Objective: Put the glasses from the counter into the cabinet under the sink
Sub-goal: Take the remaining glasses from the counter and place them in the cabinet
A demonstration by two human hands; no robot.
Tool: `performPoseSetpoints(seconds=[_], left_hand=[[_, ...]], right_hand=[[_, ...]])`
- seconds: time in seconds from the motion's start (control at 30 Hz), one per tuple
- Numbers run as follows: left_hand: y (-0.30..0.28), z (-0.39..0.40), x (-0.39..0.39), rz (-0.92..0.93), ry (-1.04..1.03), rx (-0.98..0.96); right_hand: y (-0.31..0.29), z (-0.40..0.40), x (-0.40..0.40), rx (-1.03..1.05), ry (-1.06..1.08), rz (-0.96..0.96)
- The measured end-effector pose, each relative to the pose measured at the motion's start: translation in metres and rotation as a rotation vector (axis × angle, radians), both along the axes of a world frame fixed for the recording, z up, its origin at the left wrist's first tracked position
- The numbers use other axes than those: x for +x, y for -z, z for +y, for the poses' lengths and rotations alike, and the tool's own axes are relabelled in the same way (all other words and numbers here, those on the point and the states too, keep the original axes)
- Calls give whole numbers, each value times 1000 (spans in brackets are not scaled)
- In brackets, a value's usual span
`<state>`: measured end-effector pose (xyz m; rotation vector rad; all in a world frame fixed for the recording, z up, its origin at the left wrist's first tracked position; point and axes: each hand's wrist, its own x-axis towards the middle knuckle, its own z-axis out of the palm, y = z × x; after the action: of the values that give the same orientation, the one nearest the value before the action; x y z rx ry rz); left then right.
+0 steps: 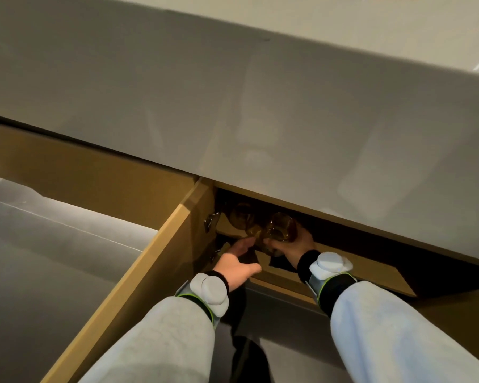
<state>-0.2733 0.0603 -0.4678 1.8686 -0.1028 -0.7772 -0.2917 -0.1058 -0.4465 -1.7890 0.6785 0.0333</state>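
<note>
Two amber-tinted glasses show inside the dark open cabinet below the counter. One glass point(281, 226) is gripped from the right by my right hand point(293, 246). The other glass point(239, 217) stands further left and deeper in, on the wooden shelf point(371, 268). My left hand point(237, 265) reaches in just below them, fingers spread, its fingertips near a glass base; whether it touches is unclear. Both wrists wear grey sensor bands over pale sleeves.
The cabinet door point(139, 275) stands swung open to the left, its hinge point(210, 221) visible. The thick white countertop point(233, 106) overhangs the opening and hides most of the interior. Grey floor point(39, 258) lies at the left.
</note>
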Motion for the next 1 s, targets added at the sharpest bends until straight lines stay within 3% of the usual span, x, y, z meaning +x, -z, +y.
performPoseSetpoints(seconds=[0.6,0.83,1.0], left_hand=[[20,4,16,10,-4,-43],[21,11,15,28,-10,-55],[17,13,15,23,-2,-39]], right_hand=[[18,0,25,50,57,42],[17,-4,37,-113,10,229],[8,-9,45,-75,-80,447]])
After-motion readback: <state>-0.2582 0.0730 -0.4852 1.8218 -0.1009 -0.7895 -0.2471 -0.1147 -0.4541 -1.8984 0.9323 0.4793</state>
